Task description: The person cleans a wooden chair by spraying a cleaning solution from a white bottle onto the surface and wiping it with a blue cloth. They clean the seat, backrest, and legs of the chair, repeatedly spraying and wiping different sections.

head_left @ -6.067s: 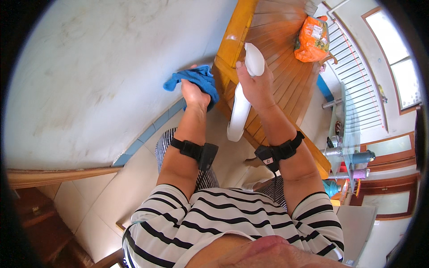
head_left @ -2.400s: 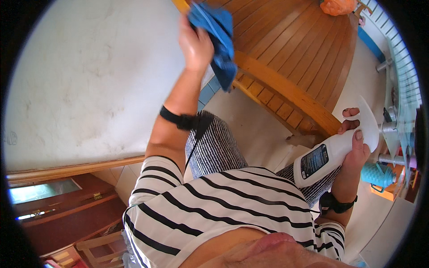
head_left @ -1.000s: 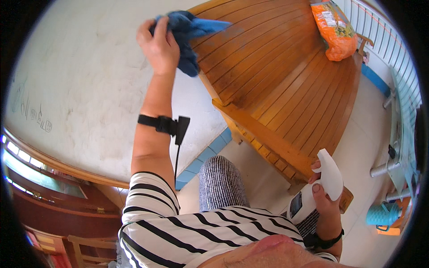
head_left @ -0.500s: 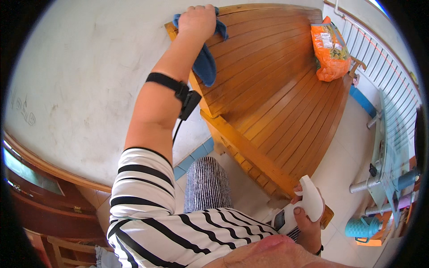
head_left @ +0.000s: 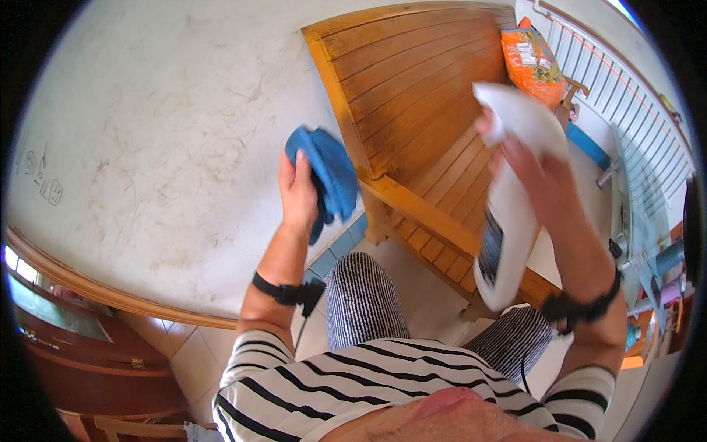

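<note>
White, the spray bottle (head_left: 509, 221) leaned in the right hand (head_left: 532, 171), which was curled firmly around it; its contents were hidden. The left hand (head_left: 298, 193) was closed on a bunched blue cloth (head_left: 331, 171). Beyond the right hand, an orange bag (head_left: 530, 65), contents unclear, sat on a slatted wooden bench (head_left: 427, 96); a smudged wall (head_left: 177, 132) spread left of the left hand.

Soft matt blue cloth (head_left: 333, 177), smooth white plastic spray bottle (head_left: 509, 221), glossy slatted wooden bench (head_left: 420, 77), scuffed matt wall (head_left: 169, 132)

White short-sleeved shirt (head_left: 383, 383) with black stripes, dark-and-white striped trousers (head_left: 364, 302), black straps (head_left: 269, 287) around both forearms (head_left: 283, 254), thin black cable (head_left: 300, 334).
</note>
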Demonstrator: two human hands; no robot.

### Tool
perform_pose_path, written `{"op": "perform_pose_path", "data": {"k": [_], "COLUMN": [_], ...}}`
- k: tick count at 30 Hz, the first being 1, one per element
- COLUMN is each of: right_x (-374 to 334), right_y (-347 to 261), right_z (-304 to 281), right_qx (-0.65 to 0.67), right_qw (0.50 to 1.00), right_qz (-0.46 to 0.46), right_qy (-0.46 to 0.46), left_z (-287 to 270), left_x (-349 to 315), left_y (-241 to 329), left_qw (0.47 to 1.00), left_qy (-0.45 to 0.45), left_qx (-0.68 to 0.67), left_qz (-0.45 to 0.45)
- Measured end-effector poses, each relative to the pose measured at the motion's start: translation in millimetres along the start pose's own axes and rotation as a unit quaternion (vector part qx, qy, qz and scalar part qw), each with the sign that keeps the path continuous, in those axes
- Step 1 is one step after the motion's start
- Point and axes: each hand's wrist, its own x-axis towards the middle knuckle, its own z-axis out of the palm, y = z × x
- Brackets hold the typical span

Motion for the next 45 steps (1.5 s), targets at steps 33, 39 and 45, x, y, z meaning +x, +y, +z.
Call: {"op": "perform_pose_path", "data": {"k": [33,39,45], "right_x": [127,105,97], "right_y": [30,40,49], "right_z": [81,76,75], "right_qx": [0.037,0.053,0.053], "right_qw": [0.998,0.998,0.998], "right_qz": [-0.020,-0.013,-0.021], "right_qy": [-0.039,-0.039,-0.014], "left_z": [-156,-154,-155], "left_x": [-148,-155,-159], "left_y": [-74,-79,-81], "left_qw": [0.879,0.867,0.867], "left_qy": [0.047,0.041,0.081], "left_qx": [-0.362,-0.361,-0.337], "left_qz": [-0.308,-0.341,-0.358]}}
